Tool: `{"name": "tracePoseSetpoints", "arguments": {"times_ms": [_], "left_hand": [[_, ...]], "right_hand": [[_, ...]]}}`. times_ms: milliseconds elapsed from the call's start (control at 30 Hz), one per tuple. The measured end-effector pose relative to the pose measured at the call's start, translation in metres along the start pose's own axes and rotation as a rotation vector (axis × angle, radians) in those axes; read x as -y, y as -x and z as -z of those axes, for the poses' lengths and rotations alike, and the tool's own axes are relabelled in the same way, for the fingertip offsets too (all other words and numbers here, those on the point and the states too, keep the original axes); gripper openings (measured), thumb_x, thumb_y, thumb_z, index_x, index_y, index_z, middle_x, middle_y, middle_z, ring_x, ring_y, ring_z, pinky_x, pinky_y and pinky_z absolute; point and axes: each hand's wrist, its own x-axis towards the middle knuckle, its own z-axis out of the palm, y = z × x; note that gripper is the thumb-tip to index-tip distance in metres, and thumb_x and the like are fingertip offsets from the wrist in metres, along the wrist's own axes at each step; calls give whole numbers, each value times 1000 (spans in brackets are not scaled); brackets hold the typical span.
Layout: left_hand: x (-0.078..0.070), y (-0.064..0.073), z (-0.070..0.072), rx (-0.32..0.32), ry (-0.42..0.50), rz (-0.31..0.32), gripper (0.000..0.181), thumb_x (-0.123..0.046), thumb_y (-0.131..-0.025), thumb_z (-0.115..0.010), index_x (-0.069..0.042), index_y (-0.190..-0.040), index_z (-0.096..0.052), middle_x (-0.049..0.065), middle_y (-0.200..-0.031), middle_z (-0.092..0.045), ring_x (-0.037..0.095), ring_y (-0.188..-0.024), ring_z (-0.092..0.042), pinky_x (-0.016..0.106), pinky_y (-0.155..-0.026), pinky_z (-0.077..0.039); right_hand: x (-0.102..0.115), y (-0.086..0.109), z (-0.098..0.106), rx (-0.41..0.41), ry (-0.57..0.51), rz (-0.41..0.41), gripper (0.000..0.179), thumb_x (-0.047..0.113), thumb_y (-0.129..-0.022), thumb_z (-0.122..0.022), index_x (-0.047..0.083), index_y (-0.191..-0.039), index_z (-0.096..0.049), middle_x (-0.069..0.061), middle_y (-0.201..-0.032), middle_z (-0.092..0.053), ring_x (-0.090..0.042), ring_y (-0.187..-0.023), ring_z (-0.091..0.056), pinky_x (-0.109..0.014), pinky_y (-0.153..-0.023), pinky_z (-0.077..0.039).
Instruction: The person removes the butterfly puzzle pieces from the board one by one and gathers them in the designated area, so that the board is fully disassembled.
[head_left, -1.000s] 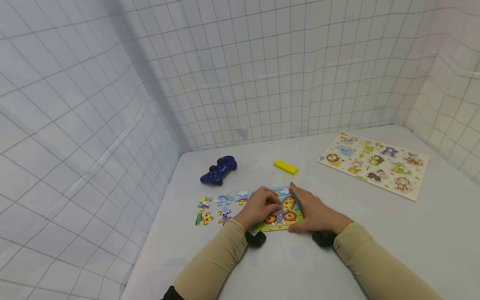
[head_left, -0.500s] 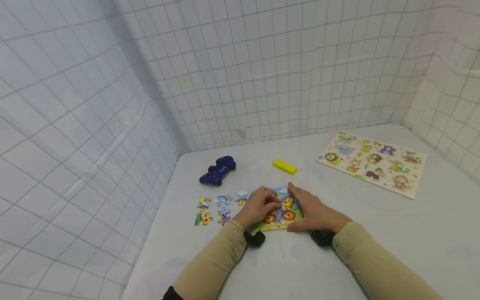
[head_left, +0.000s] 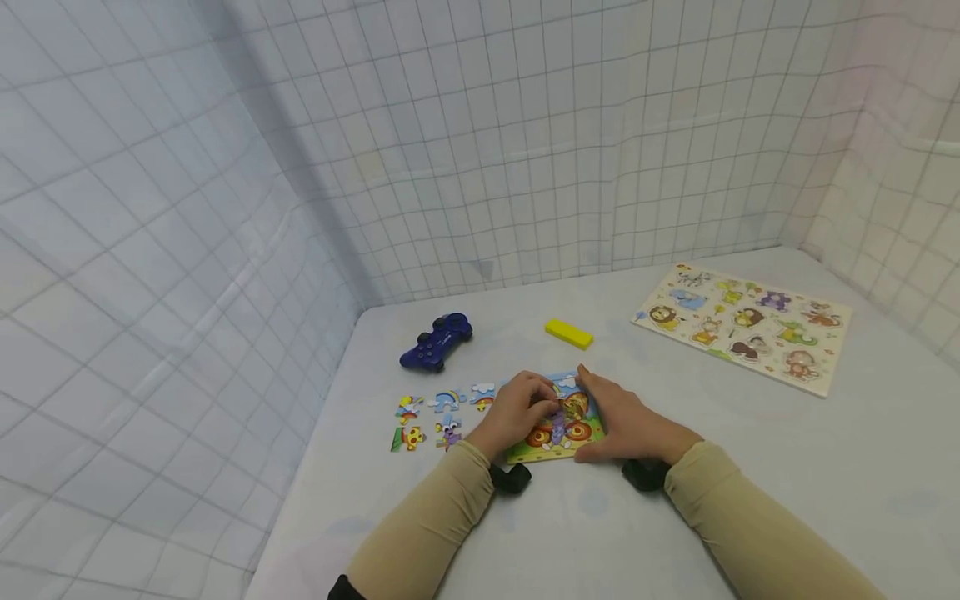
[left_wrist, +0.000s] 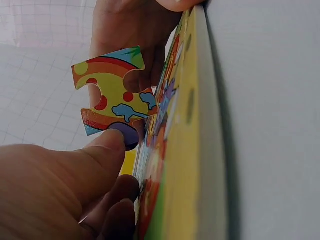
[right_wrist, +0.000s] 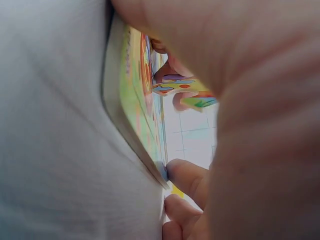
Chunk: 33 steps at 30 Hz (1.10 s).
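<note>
In the head view a small jigsaw puzzle board [head_left: 542, 452] with a butterfly picture lies flat on the table. My left hand [head_left: 516, 414] is over its left part. Between thumb and fingertips, that hand pinches a jigsaw piece [left_wrist: 112, 90] with a yellow and orange wing pattern, which stands steeply tilted against the board's face in the left wrist view. My right hand [head_left: 636, 427] holds the board at its right side, thumb at the near edge and fingers along the far right corner. Part of the picture is hidden under the left hand.
Several loose jigsaw pieces [head_left: 447, 401] lie left of the board. Behind them is a blue game controller [head_left: 437, 342]. A yellow block [head_left: 569, 333] sits beyond the board, and a large animal puzzle board [head_left: 738, 357] lies at the back right. Gridded white cloth walls enclose the table.
The pinched jigsaw piece looks darker over the butterfly's upper right wing, as if its tilt has changed. My left fingers shift only slightly; the right hand stays on the board.
</note>
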Motion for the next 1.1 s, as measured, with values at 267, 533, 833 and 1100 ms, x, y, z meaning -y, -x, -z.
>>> {"name": "tracePoseSetpoints", "arguments": {"times_ms": [267,533,833,1100], "left_hand": [[4,2,-2,53,-39,-28,11,-21,-102,-67,-13,-97,-71,7,-127,-62,21,-120,-61,37,-105,-48],[11,20,24,16,99,65,10,-27,-104,-64,-17,-107,-66,-1,-109,-72,11,-95,-68,28,-82,-55],[41,73,79,-231,144,303,7,-15,-95,-70,-11,-101,-72,0,-86,-73,13,-73,-65,30,-62,-50],[37,84,77,-105,-35,343,8,-17,-93,-67,-14,-98,-73,-4,-83,-69,12,-69,-59,30,-63,-47]], "right_hand": [[0,-1,-2,13,-15,17,129,58,-78,-84,-2,-163,-8,-21,-166,-30,-44,-152,-28,-64,-117,-28],[0,-2,-9,29,-25,-15,128,61,-77,-84,1,-164,-11,-24,-167,-24,-46,-152,-25,-66,-118,-27],[0,3,0,58,28,18,101,60,-80,-81,8,-157,-41,-18,-167,-29,-46,-155,-18,-74,-114,-23],[-1,5,5,45,32,33,97,59,-80,-82,7,-154,-46,-19,-166,-30,-47,-155,-18,-76,-112,-24]]}}
